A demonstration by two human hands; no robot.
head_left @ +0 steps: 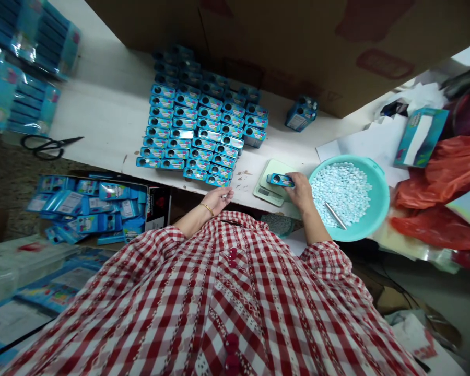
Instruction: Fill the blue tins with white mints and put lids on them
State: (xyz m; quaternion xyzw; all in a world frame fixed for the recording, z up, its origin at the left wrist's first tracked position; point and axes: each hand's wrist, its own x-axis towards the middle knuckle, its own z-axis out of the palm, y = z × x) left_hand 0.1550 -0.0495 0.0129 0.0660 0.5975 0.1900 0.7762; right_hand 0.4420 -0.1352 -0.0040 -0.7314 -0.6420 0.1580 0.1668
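Note:
My right hand (pixel 300 191) grips a small blue tin (pixel 281 180) with a dark round hole in its top. The tin is on or just above a pale green kitchen scale (pixel 269 195); I cannot tell whether it bears on it. At the table's front edge, my left hand (pixel 218 200) is closed with fingers pinched, and a small pale spot shows at the fingertips, too small to name. Just beyond it stand tight rows of similar blue tins (pixel 198 134). Right of my right hand, a turquoise basin (pixel 380 201) holds many pale blue pellets (pixel 342 188) and a metal tube (pixel 335 215).
A large cardboard box (pixel 282 47) walls off the table's back. A few blue tins (pixel 301 114) stand before it. Black scissors (pixel 50 146) and wrapped packs (pixel 19 94) lie left. Below them is a carton of blue packets (pixel 90 206). Red plastic bags (pixel 442 183) crowd the right.

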